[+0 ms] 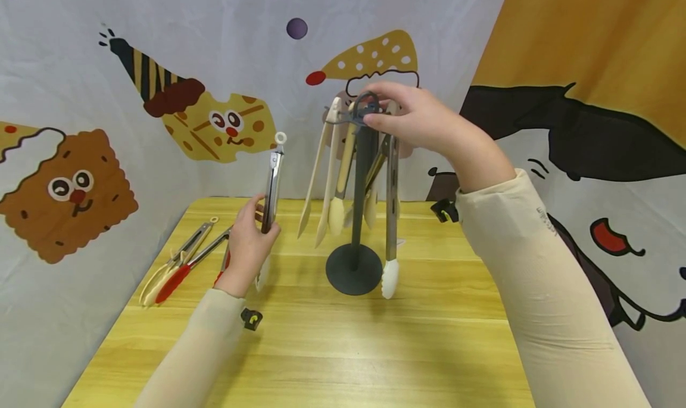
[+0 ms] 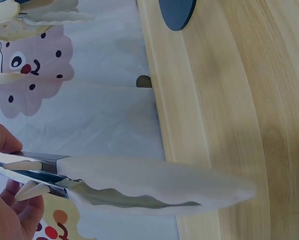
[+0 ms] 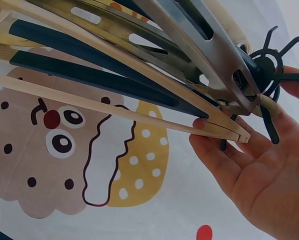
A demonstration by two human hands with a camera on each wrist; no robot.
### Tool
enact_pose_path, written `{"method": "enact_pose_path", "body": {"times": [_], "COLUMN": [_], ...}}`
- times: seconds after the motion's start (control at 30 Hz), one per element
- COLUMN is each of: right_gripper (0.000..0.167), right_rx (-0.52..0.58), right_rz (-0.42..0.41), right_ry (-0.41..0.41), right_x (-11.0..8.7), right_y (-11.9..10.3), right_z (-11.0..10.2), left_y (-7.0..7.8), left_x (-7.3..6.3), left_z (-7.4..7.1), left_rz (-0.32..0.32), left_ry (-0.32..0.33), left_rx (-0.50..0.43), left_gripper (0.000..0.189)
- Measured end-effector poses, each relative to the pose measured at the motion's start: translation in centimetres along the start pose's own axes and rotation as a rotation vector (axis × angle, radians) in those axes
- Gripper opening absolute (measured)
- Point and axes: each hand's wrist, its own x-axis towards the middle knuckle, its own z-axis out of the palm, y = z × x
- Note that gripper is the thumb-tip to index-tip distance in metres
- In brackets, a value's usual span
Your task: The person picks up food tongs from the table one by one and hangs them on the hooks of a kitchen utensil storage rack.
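Note:
My left hand (image 1: 246,247) grips a pair of steel-handled kitchen tongs (image 1: 272,187), upright with its pale pull ring at the top. In the left wrist view its whitish tips (image 2: 154,182) lie close together. My right hand (image 1: 423,116) holds the hooked top of a dark rack (image 1: 360,187), which stands on a round base (image 1: 354,271). Several tongs hang from it: wooden-looking tongs (image 1: 328,176) on the left, yellow-handled ones (image 1: 337,211) beside them, and steel tongs with white tips (image 1: 390,279) on the right. Dark-armed tongs (image 3: 89,75) show in the right wrist view.
On the table's left side lie beige-tipped tongs (image 1: 166,280) and red-tipped tongs (image 1: 174,284). Another red-tipped pair (image 1: 225,260) is partly hidden behind my left hand. A printed cloth (image 1: 241,15) hangs behind the wooden table (image 1: 348,348).

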Motion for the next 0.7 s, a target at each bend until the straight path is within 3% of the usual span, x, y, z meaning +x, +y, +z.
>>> {"method": "enact_pose_path", "body": {"times": [0.37,0.7], "right_gripper": [0.047,0.043], "right_rx": [-0.069,-0.13], "right_rz": [0.01,0.042], "right_ry": [0.046,0.107], "right_x": [-0.3,-0.6], "right_y": [-0.6,-1.4], "right_z": [0.3,0.8], "left_y": [0.3,1.4], "left_x": [-0.1,-0.2], "left_z": [0.0,-0.4], "left_rz": [0.053,0.13], "left_ry": [0.048,0.088], "left_rx": [-0.113,-0.227], "left_gripper": [0.058,0.058]}}
